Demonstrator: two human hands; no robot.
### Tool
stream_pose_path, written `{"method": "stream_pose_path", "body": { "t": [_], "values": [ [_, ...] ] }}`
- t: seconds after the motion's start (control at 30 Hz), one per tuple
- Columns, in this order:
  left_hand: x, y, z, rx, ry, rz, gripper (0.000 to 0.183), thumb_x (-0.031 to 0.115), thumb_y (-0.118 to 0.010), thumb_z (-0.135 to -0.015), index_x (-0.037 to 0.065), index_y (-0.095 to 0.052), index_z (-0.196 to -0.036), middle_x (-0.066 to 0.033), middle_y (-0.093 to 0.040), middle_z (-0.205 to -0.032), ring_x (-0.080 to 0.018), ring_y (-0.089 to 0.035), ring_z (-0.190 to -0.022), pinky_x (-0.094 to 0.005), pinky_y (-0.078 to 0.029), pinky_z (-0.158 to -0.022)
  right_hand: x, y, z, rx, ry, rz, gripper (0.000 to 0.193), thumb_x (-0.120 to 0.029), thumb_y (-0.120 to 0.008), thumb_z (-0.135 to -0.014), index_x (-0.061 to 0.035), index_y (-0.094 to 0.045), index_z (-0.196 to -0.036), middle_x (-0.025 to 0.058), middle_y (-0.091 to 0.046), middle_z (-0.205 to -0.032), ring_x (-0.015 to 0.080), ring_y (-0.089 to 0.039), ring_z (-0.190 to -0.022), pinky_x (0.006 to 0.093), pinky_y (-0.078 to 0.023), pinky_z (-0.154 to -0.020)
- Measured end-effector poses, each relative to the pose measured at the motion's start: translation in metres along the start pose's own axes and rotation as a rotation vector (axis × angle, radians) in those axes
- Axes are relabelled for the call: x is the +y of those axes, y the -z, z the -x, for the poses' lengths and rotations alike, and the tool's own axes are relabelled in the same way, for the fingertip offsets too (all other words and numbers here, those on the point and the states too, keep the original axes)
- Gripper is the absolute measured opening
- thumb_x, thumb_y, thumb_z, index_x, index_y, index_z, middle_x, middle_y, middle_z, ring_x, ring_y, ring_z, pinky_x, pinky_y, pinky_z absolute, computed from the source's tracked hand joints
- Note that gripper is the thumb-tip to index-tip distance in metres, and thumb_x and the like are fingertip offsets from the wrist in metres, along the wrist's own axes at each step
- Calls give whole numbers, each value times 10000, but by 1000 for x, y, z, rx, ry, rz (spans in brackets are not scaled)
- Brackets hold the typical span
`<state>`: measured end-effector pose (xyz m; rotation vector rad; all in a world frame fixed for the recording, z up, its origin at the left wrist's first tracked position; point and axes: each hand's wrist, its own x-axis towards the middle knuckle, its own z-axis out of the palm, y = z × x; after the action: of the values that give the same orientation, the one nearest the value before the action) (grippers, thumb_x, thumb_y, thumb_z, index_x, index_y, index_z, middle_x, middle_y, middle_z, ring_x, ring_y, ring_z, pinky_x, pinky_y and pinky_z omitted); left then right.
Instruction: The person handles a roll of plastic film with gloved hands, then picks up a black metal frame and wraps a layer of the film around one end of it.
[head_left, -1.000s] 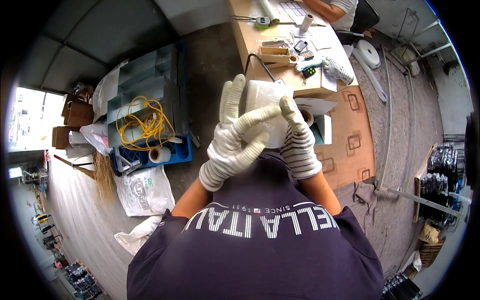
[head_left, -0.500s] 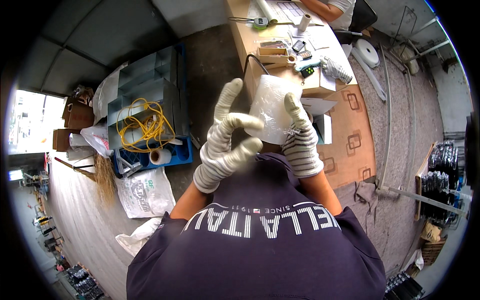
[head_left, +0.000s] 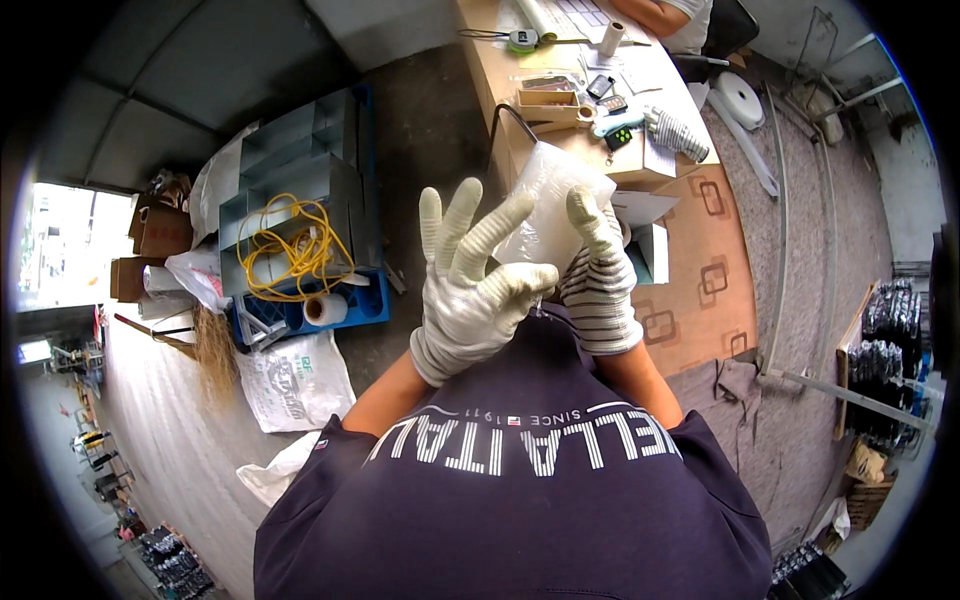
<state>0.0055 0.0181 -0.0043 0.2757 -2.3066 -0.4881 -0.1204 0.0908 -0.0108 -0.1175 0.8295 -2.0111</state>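
Note:
A whitish, translucent roll of plastic film (head_left: 545,205), wrinkled on its surface, is tilted in front of my chest. My right hand (head_left: 600,265), in a striped knit glove, grips its right side with the thumb lying over the front; the other fingers are mostly hidden. My left hand (head_left: 475,280), in a pale coated glove, is at the roll's lower left edge. Its thumb and forefinger are pinched together, with a wisp of clear film just under the tips. Its other fingers are raised and spread.
A desk (head_left: 490,60) ahead bears a tape measure (head_left: 522,40), a small wooden box (head_left: 548,106) and a striped glove (head_left: 676,135). Another person's arm (head_left: 655,17) rests at its far side. To the left, yellow cable (head_left: 290,250) lies on metal trays over a blue pallet (head_left: 365,300).
My left hand has moved right to the roll, its thumb and forefinger closing while the other fingers spread upward. The roll has tilted further, its top leaning right.

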Motion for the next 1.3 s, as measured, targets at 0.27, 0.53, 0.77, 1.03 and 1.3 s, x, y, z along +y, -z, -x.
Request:
{"method": "stream_pose_path", "body": {
  "t": [0.27,0.53,0.77,1.03,1.3],
  "values": [
    [2,5,-2,-95,-108,25,129,159,-686,-728,205,-641,-839,-11,-615,-1101,-255,-406,-1240,-457,-175,-1081,-1,-9,3,10,22,-14,396,-193,-649,-802,-68,-455,-1123,61,-552,-992,153,-557,-883,284,-472,-776],
    [0,9,-3,-106,-286,115,188,68,-625,-682,90,-614,-869,-66,-643,-946,-231,-613,-920,-380,-477,-863,9,-7,1,53,48,19,411,-192,-682,-781,-80,-467,-1112,43,-546,-974,127,-538,-855,270,-455,-753],
    [1,12,2,-126,-327,114,208,87,-611,-679,77,-602,-886,-77,-636,-940,-231,-614,-899,-374,-483,-836,7,-3,3,56,35,3,425,-205,-689,-776,-75,-466,-1114,43,-546,-983,132,-537,-868,278,-456,-769],
    [0,7,14,-98,-343,-9,182,95,-613,-676,116,-597,-856,-27,-640,-943,-173,-610,-896,-358,-454,-859,3,3,1,130,50,-36,436,-228,-661,-804,-74,-464,-1162,36,-547,-1014,136,-547,-898,287,-464,-785],
    [-9,1,17,-77,-212,-46,181,85,-638,-687,189,-600,-830,63,-655,-874,-124,-597,-850,-338,-417,-863,9,11,-2,202,96,-60,384,-205,-680,-785,-34,-527,-1092,58,-583,-986,163,-591,-883,315,-503,-783]
  ]
}}
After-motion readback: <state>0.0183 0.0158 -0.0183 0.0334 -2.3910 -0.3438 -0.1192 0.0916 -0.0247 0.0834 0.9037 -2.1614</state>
